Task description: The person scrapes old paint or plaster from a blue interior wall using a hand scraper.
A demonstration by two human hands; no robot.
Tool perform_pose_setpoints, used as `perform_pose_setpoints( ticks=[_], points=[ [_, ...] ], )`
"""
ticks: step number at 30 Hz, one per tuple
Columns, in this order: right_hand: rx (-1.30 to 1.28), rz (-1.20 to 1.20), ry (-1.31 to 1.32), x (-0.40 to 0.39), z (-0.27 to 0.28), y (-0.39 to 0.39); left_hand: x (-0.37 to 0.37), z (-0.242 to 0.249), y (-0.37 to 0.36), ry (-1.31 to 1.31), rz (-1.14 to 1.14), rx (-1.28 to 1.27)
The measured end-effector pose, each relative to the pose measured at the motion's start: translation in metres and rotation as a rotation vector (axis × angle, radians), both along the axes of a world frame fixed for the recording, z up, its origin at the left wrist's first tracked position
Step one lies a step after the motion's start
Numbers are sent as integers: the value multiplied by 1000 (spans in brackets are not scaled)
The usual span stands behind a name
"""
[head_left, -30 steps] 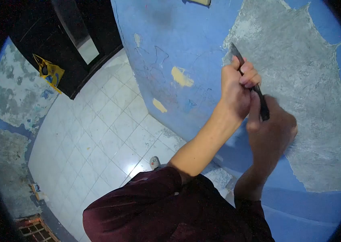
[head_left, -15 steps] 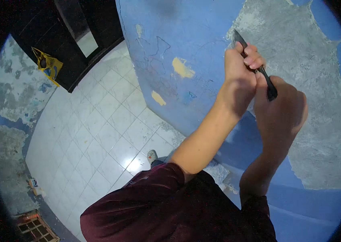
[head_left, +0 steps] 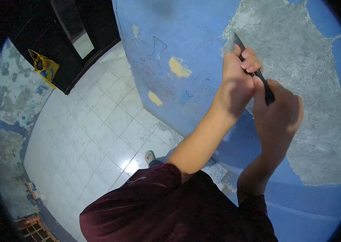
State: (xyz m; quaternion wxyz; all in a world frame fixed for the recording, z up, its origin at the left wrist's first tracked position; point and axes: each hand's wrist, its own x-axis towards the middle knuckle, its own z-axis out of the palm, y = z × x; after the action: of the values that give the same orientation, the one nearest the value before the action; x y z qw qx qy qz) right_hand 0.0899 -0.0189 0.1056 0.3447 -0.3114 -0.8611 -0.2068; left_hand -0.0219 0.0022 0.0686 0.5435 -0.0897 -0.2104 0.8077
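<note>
Both of my hands are closed on a black-handled scraper (head_left: 269, 96), seen nearly edge-on with its dark blade pointing up and left. My left hand (head_left: 241, 66) wraps the handle near the blade. Lower down, my right hand (head_left: 280, 103) grips the handle's end, its thumb alongside. The blade tip overlaps the left border of a bare grey patch (head_left: 311, 80) on the blue wall (head_left: 198, 24), where a ragged pale edge of paint runs. Part of the handle is hidden by my fingers.
White floor tiles (head_left: 98, 109) lie below, with a shoe (head_left: 150, 156) on them. A yellow bag (head_left: 48, 69) is beside a dark door (head_left: 29, 32) at upper left. The left wall (head_left: 11, 92) is peeling. Small cream patches (head_left: 179, 67) mark the blue wall.
The view has shifted slightly, so the wall sits a little further left. Against the wall, the scraper's tip has moved slightly right over the grey patch. Both grips stay the same.
</note>
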Motion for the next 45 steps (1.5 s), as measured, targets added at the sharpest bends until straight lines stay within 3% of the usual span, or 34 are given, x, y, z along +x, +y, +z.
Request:
perform_pose_setpoints(
  ticks=[2,5,9,12,14,17,21,22,24,26,34,36,38,45],
  points=[
    [207,77,147,0,-7,0,5,-15,1,81,71,282],
    [40,7,69,-6,3,0,3,-22,10,150,154,415],
    [-86,20,77,2,3,4,4,-19,9,227,87,374],
    [-93,-29,63,0,1,10,7,-17,12,310,257,249],
    [60,80,118,9,-1,14,15,-14,9,257,231,264],
    [43,113,214,4,-9,23,7,-15,16,286,264,219],
    [152,160,89,15,-1,26,23,-4,9,242,412,174],
    [160,171,101,11,3,28,19,-4,10,180,320,184],
    [-90,133,-19,7,7,28,14,-4,14,110,237,186],
    [-93,173,-29,8,13,30,-3,-1,23,19,52,75],
    [-55,146,-51,11,8,22,5,5,18,85,170,-120],
    [-230,152,-22,18,13,17,3,10,18,112,203,-157],
    [-202,155,-2,7,9,23,-2,6,18,165,210,-193],
    [-155,122,15,13,-3,12,-1,-8,20,175,148,-63]
  ],
)
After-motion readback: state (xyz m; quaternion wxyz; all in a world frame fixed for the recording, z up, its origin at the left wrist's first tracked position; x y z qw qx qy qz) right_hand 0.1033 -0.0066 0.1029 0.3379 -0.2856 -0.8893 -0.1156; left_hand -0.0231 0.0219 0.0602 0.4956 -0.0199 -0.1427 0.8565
